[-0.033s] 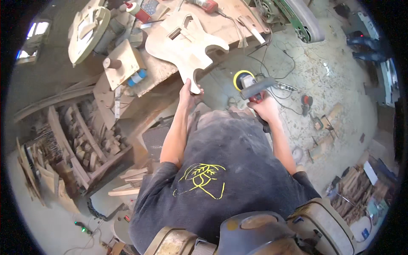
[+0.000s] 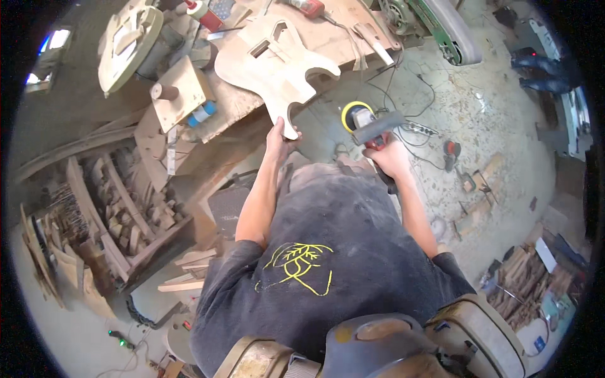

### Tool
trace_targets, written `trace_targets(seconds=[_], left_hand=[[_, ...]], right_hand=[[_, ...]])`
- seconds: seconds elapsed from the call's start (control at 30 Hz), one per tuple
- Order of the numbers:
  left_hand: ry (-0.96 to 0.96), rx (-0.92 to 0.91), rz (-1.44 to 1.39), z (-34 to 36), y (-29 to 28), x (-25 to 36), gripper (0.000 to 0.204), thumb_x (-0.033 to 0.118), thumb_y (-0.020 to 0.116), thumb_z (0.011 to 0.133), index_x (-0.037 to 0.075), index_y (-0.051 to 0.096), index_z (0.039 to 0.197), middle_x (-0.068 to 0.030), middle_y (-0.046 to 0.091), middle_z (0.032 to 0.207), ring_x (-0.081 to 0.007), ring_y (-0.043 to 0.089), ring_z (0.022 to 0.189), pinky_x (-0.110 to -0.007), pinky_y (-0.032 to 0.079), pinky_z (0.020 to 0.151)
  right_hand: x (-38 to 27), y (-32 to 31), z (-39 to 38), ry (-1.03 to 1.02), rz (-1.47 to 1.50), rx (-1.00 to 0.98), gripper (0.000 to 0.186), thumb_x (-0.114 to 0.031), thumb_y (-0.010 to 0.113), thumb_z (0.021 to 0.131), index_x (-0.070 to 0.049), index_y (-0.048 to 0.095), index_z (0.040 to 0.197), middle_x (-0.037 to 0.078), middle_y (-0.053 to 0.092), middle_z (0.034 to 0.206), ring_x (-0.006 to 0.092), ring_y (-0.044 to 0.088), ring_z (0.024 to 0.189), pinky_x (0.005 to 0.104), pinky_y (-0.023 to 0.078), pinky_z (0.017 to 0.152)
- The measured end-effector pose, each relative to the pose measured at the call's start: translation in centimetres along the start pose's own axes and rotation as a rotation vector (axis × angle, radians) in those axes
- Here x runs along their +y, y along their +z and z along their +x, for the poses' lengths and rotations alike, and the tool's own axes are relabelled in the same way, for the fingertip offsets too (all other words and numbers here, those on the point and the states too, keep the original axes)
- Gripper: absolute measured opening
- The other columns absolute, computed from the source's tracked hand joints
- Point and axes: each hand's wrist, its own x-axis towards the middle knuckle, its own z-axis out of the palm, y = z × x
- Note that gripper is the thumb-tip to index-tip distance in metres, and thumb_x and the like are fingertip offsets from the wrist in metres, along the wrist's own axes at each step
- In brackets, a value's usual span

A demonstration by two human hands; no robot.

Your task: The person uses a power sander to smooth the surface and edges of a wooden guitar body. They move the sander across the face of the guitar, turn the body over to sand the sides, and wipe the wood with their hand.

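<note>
An unpainted wooden guitar body [image 2: 265,69] with cut-out pockets lies on the workbench [image 2: 343,31], one narrow end jutting past the bench's front edge. My left hand [image 2: 278,138] is closed around that end, thumb on top and the other fingers mostly hidden beneath. Over the floor to the right, my right hand [image 2: 392,157] grips a handheld power sander [image 2: 373,131] by its red and black body. The sander has a round yellow-edged pad and a grey padded side handle, and it is held apart from the guitar body.
Another guitar-shaped piece [image 2: 129,44] stands at the far left. A glue bottle [image 2: 205,16] and a red power tool [image 2: 309,7] sit on the bench. A green belt machine [image 2: 441,31] stands at the back right, with cords [image 2: 419,94] across the floor. Wood scraps [image 2: 126,208] fill a crate.
The sander and my right hand have shifted slightly left. My left hand keeps its hold on the guitar body, and the whole view has moved a little.
</note>
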Motion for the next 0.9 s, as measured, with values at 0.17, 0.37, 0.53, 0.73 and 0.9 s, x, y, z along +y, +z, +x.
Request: trace_targets(seconds=[0.17, 0.37, 0.53, 0.73, 0.9], left_hand=[[-0.162, -0.135, 0.068, 0.5, -1.2, -0.1, 0.055, 0.046, 0.046, 0.11, -0.001, 0.049, 0.139, -0.0152, 0.063, 0.112, -0.0299, 0.064, 0.108, -0.05, 0.055, 0.097], [-0.184, -0.194, 0.187, 0.6, -2.2, 0.6, 0.069, 0.051, 0.055, 0.106, -0.007, 0.043, 0.142, -0.0201, 0.061, 0.136, -0.0319, 0.062, 0.124, -0.051, 0.051, 0.105], [-0.216, -0.203, 0.262, 0.1, -2.1, 2.1, 0.071, 0.052, 0.056, 0.105, -0.007, 0.043, 0.142, -0.0196, 0.06, 0.137, -0.0311, 0.061, 0.125, -0.05, 0.048, 0.109], [-0.224, -0.216, 0.265, 0.4, -2.6, 1.9, 0.068, 0.051, 0.056, 0.105, -0.006, 0.045, 0.141, -0.0189, 0.061, 0.136, -0.0294, 0.063, 0.121, -0.049, 0.049, 0.107], [-0.26, -0.26, 0.284, 0.9, -2.7, 1.7, 0.069, 0.051, 0.053, 0.107, -0.003, 0.04, 0.148, -0.0174, 0.054, 0.147, -0.0304, 0.053, 0.136, -0.053, 0.042, 0.115]], right_hand=[[-5.6, 2.4, 3.0, -0.041, -0.038, -0.066, 0.063, -0.044, 0.082, 0.065, -0.001, 0.065, 0.108, 0.024, 0.074, 0.096, 0.042, 0.072, 0.095, 0.0466, 0.056, 0.083], [-8.2, 4.4, 6.8, -0.091, -0.111, -0.147, 0.069, -0.046, 0.082, 0.063, -0.001, 0.067, 0.113, 0.026, 0.074, 0.1, 0.043, 0.071, 0.099, 0.0473, 0.057, 0.088], [-9.1, 4.8, 8.3, -0.101, -0.219, -0.17, 0.07, -0.046, 0.082, 0.063, -0.003, 0.067, 0.116, 0.026, 0.074, 0.103, 0.043, 0.071, 0.1, 0.0476, 0.056, 0.091], [-10.5, 4.5, 7.4, -0.149, -0.284, -0.252, 0.068, -0.043, 0.083, 0.063, -0.002, 0.067, 0.115, 0.025, 0.074, 0.103, 0.0416, 0.072, 0.101, 0.0472, 0.056, 0.091], [-8.6, 4.0, 9.0, -0.111, -0.265, -0.184, 0.065, -0.042, 0.082, 0.064, -0.003, 0.068, 0.115, 0.025, 0.074, 0.102, 0.0413, 0.072, 0.1, 0.0474, 0.057, 0.09]])
